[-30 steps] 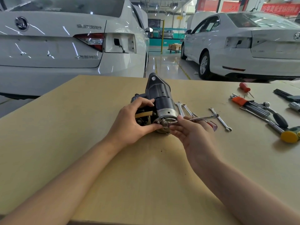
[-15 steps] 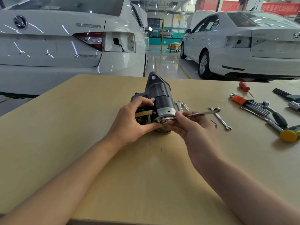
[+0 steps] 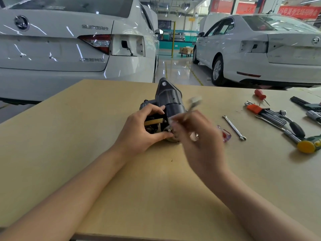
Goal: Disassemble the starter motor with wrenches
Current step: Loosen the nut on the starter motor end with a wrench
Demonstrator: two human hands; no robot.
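Observation:
The dark grey starter motor (image 3: 171, 100) lies lengthwise on the wooden table (image 3: 86, 140), its silver end cap toward me. My left hand (image 3: 141, 131) grips its near end, thumb by the end cap and fingers over the solenoid side. My right hand (image 3: 199, 136) is blurred with motion and holds a slim steel wrench (image 3: 192, 104), whose far end now sticks up and away beside the motor body. The wrench's near end meets the bolt on the end cap, hidden behind my fingers.
A spare combination wrench (image 3: 233, 127) and a small red-handled screwdriver (image 3: 225, 134) lie right of the motor. Farther right are a hex key set (image 3: 265, 113), a red screwdriver (image 3: 260, 94), a ratchet and a yellow-headed mallet (image 3: 307, 145). Two white cars stand beyond the table.
My right hand has swung the wrench from pointing right, nearly level, up to pointing away and upward round the end-cap bolt. My left hand and the motor have stayed put.

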